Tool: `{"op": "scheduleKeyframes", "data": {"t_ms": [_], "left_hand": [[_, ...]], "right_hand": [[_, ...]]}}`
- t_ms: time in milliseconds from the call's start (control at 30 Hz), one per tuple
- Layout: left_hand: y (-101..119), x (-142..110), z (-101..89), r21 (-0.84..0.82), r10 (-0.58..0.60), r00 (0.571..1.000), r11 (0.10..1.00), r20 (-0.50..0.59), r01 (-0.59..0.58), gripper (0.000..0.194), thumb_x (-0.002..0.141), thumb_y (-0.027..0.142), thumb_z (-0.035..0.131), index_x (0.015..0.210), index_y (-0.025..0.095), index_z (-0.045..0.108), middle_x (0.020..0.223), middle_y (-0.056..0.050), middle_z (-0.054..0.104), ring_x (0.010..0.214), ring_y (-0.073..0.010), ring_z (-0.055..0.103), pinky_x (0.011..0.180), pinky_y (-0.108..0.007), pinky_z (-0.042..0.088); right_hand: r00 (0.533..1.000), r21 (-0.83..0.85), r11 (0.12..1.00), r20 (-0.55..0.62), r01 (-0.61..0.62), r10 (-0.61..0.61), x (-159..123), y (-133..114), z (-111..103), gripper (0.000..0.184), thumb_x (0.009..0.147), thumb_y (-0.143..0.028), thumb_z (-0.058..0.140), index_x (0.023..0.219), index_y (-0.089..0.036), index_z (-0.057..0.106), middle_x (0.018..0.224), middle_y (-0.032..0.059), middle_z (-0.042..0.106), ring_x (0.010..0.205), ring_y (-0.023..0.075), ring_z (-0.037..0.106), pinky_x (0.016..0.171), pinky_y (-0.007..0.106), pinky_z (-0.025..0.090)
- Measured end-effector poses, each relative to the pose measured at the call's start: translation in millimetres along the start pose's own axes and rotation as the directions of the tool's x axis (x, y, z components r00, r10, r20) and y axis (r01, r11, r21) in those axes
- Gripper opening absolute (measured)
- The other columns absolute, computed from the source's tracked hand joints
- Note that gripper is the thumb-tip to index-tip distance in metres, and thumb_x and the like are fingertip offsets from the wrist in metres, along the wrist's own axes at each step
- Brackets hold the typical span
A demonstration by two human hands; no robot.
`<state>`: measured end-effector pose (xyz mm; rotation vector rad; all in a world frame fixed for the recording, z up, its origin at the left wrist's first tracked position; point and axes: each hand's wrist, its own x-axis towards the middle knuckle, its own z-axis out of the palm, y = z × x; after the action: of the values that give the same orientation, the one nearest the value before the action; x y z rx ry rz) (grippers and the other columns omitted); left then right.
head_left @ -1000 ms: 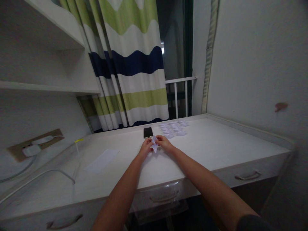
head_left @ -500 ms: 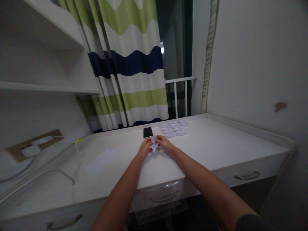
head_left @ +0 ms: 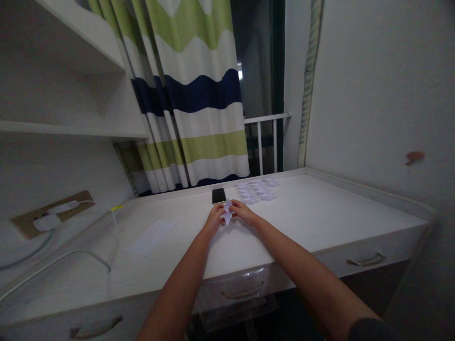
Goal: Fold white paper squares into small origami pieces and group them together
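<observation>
The left hand (head_left: 214, 219) and right hand (head_left: 244, 213) pinch the folded paper (head_left: 228, 214) between them, one at each side, its near tip jutting free above the tabletop (head_left: 302, 208). Far of the hands, a dark phone (head_left: 218, 195) lies left of rows of white folded pieces (head_left: 255, 190).

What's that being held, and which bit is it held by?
A folded white paper: the left grip holds its left side, the right grip its right side, with the pointed lower end sticking out.
</observation>
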<state>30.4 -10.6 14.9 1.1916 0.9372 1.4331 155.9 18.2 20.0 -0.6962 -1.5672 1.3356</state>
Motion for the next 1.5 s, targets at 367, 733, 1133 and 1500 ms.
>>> {"op": "scheduleKeyframes", "data": {"t_ms": [367, 733, 1133, 1500], "left_hand": [[-1, 0, -0.9, -0.025, -0.017, 1.0, 1.0, 0.006, 0.017, 0.017, 0.053, 0.018, 0.054, 0.067, 0.019, 0.046, 0.07, 0.002, 0.053, 0.064, -0.0114, 0.051, 0.054, -0.022, 0.042], [5, -4, -2.0, 0.035, -0.133, 0.991, 0.99, -0.021, 0.134, 0.018, 0.053, 0.019, 0.05, 0.071, 0.021, 0.048, 0.065, 0.003, 0.052, 0.057, -0.0106, 0.048, 0.049, -0.02, 0.036], [6, 0, -5.7, -0.055, -0.139, 0.99, 0.989, -0.016, 0.138, 0.025, 0.057, 0.034, 0.061, 0.073, 0.018, 0.05, 0.067, 0.002, 0.051, 0.054, -0.008, 0.047, 0.047, -0.018, 0.036], [1, 11, -6.5, -0.023, -0.064, 0.995, 0.998, -0.074, 0.062, 0.025, 0.057, 0.035, 0.064, 0.071, 0.018, 0.052, 0.071, 0.0, 0.055, 0.057, -0.0104, 0.053, 0.05, -0.022, 0.043]], "right_hand": [[1.0, -0.01, 1.0, -0.01, 0.011, -0.011, -2, -2, -1, 0.008, 0.064, -0.02, 0.057, 0.071, -0.018, 0.055, 0.063, -0.0021, 0.054, 0.058, 0.0094, 0.05, 0.053, 0.02, 0.039], [0.993, -0.029, 0.996, -0.086, 0.082, -0.084, 3, -4, -13, 0.025, 0.061, -0.039, 0.062, 0.07, -0.016, 0.06, 0.063, -0.0012, 0.057, 0.057, 0.0086, 0.05, 0.053, 0.021, 0.037], [0.974, 0.046, 0.996, -0.22, 0.072, -0.06, 4, -4, -18, 0.026, 0.056, -0.039, 0.064, 0.064, -0.015, 0.06, 0.057, -0.0007, 0.057, 0.056, 0.0091, 0.052, 0.054, 0.022, 0.038], [0.957, 0.16, 0.986, -0.289, 0.055, -0.007, 8, -2, -18, 0.026, 0.051, -0.036, 0.068, 0.063, -0.015, 0.059, 0.058, -0.0004, 0.058, 0.053, 0.0094, 0.054, 0.055, 0.024, 0.043]]}}
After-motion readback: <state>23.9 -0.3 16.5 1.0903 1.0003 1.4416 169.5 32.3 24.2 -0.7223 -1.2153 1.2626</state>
